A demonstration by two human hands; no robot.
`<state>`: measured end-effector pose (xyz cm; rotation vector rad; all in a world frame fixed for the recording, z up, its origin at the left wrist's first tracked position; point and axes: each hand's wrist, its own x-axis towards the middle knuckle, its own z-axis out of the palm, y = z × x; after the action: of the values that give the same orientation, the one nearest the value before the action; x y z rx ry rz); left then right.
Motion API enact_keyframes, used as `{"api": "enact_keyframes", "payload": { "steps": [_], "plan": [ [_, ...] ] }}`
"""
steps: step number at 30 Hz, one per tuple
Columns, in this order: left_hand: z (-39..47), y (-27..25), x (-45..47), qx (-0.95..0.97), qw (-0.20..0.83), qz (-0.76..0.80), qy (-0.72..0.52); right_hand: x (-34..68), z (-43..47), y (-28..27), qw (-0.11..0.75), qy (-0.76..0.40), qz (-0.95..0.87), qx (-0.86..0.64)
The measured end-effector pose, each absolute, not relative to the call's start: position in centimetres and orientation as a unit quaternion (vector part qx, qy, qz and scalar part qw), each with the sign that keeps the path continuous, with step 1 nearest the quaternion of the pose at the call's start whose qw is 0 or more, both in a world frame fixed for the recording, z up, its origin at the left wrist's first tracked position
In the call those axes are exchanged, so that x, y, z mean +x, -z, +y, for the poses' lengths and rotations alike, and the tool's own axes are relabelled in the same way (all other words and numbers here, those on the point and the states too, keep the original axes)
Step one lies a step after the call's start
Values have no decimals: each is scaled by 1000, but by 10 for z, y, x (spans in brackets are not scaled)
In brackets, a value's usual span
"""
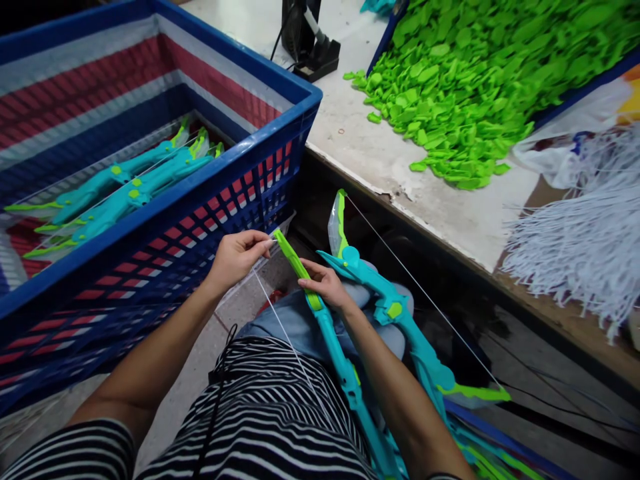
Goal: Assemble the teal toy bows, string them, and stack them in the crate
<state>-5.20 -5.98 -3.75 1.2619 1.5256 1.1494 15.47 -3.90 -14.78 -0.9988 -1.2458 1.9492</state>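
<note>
A teal toy bow [340,353] with a lime-green tip lies slanted over my lap. Round its green end section my right hand [325,283] is closed, thumb on top. My left hand [241,257] pinches the end of a white string [283,313] right beside the bow's green tip; the string runs down across my striped shirt. Whether the string is hooked into the tip is too small to tell. A second teal bow [395,310], strung with white cord, rests on my legs to the right of the first.
At left stands a blue crate [295,110] with a striped lining and several strung bows [135,183] inside. The white table [350,140] carries a heap of green plastic pieces [450,127], a bundle of white strings [575,247] and a black stand [317,60]. More bows [485,453] lie at lower right.
</note>
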Motion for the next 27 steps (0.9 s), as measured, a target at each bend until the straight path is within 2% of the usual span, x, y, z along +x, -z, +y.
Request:
{"api": "enact_keyframes", "payload": {
  "steps": [3,9,12,15,17,21,27],
  "plan": [
    [-59,39,-50,493,444,585,-466,154,-39,146,304,-734,-477,-375],
    [-51,40,-54,422,588,511,-464,154,-48,147,297,-700,-537,-365],
    [-47,40,-57,406,627,494,-445,154,-51,136,314,-592,-638,-379],
    [-47,40,-56,392,639,488,-447,147,-42,110,375,-417,-727,-395],
    [-46,39,-55,391,643,484,-448,138,-31,90,413,-349,-753,-375],
    [-46,38,-56,403,644,476,-443,121,-8,61,435,-315,-787,-303],
    [-45,36,-53,446,625,497,-404,109,-7,48,427,-304,-812,-258]
  ]
}}
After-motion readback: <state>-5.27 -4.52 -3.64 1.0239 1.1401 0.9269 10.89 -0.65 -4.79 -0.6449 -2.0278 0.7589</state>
